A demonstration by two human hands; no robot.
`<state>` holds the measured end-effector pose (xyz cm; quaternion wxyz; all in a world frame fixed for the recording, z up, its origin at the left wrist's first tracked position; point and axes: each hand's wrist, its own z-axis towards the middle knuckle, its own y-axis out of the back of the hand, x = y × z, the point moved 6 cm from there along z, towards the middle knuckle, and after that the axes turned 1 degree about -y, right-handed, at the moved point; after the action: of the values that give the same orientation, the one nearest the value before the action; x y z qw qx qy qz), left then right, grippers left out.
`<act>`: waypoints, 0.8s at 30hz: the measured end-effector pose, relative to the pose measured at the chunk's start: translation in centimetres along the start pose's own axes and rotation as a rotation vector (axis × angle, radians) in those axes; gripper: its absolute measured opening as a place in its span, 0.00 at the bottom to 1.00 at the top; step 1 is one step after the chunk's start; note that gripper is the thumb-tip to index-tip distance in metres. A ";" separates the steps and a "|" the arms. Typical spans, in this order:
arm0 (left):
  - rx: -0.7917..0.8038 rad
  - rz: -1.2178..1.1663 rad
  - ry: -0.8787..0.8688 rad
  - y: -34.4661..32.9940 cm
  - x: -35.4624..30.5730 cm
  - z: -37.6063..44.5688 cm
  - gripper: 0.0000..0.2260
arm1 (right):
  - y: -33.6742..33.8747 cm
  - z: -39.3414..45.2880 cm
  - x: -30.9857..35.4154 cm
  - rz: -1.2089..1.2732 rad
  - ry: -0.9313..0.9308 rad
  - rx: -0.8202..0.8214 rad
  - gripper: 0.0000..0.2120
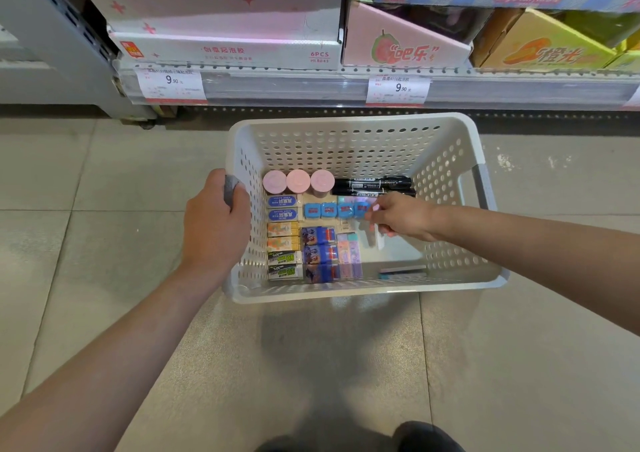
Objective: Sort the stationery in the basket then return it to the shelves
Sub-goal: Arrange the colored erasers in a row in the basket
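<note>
A white perforated basket (346, 141) hangs above the tiled floor. My left hand (214, 223) grips its grey left handle. Inside, stationery lies in rows: three pink round-capped tubes (298, 181), black markers (372, 184), a row of blue square pieces (329, 210), blue-labelled erasers (283, 208), orange and green-labelled erasers (282, 240), dark blue picture erasers (318, 254) and pastel ones (349, 255). My right hand (398, 219) reaches into the basket, fingertips pinched at the right end of the blue row. A thin blue item (403, 271) lies alone at the near right.
A store shelf (311, 86) runs across the top with price tags reading 9.90. A pink-and-white carton (228, 47), a pink display box (405, 41) and an orange-yellow box (540, 46) stand on it. A dark shoe (426, 437) shows at the bottom.
</note>
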<state>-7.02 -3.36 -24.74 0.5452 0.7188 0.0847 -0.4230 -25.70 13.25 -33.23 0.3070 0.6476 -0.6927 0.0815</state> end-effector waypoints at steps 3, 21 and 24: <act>-0.003 0.007 -0.003 0.0 0.2 0.1 0.09 | -0.6 0.4 -0.6 -0.072 -0.049 0.033 0.11; 0.004 0.003 0.006 0.0 0.1 0.1 0.08 | -2.4 0.7 -0.7 -0.767 0.176 -0.190 0.12; 0.003 0.007 0.007 0.0 0.0 0.0 0.08 | -2.7 0.6 -0.6 -0.770 0.200 -0.157 0.15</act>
<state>-7.03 -3.35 -24.77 0.5452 0.7213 0.0834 -0.4189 -23.36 13.06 -34.78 0.4294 0.8230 -0.3706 -0.0301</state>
